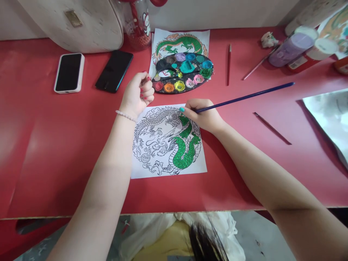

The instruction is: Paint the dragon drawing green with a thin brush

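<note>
My right hand (205,114) is closed around a paintbrush with a long dark blue handle (246,97); its bristle end is hidden under my fingers, over the upper right of a dragon drawing (154,145). Green paint fills part of the dragon's body on the right, while the rest is black outline on white. My left hand (140,92) is curled with fingers bent inward, resting by the sheet's top left edge, close to the paint palette (183,74). Whether those fingers hold anything cannot be seen. The palette has several wells of coloured paint and overlaps a painted dragon picture (199,40).
Two phones (69,72) (114,71) lie left of the palette, below a white bag (81,25) and a clear cup (137,27). Thin brushes (229,65) (272,128), paint bottles (292,47), crumpled tissue (269,40) and a pale sheet (330,116) are on the right.
</note>
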`<state>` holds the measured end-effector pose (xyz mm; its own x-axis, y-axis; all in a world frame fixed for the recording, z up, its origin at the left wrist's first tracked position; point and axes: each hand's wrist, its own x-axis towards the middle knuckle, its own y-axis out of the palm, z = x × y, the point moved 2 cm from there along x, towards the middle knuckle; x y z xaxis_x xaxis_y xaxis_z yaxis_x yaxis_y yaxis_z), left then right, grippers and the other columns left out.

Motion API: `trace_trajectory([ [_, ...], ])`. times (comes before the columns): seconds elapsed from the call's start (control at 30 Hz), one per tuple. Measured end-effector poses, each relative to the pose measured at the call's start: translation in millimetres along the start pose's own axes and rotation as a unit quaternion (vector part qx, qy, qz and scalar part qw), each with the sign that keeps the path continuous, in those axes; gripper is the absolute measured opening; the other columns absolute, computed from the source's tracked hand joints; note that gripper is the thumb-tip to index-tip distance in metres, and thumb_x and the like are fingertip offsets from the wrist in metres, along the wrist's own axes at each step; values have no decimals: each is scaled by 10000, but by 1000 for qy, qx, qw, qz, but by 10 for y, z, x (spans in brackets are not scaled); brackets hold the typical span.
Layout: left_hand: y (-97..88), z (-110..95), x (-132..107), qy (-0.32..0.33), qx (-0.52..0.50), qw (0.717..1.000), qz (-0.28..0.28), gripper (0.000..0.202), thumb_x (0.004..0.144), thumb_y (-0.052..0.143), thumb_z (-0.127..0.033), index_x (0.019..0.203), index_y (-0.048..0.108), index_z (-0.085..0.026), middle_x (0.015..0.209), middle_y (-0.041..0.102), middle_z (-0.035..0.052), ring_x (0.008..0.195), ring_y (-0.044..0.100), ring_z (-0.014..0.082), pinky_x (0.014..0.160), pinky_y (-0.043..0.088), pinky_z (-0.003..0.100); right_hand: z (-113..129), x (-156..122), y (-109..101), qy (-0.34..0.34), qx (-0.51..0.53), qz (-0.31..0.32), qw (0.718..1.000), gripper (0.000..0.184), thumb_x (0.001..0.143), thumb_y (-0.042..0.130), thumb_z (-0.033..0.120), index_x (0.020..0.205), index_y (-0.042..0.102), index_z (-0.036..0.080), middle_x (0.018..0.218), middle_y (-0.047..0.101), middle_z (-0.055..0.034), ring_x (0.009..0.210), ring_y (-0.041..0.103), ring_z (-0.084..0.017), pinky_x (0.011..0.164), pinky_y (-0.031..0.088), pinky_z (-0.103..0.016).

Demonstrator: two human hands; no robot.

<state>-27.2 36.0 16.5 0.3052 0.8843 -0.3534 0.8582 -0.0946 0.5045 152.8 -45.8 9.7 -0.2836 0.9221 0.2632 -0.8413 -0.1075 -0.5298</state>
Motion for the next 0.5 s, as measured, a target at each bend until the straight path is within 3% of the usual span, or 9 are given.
trace_trajectory([
  [0.5,-3,5,-8,0,5,1000,5,271,820,450,-256,555,416,-212,345,244,-62,295,191,56,319,164,215,7,-7,0,1,-14,5,1000,326,806,512,302,526,394,182,497,375,35,496,299,-70,475,267,-240],
])
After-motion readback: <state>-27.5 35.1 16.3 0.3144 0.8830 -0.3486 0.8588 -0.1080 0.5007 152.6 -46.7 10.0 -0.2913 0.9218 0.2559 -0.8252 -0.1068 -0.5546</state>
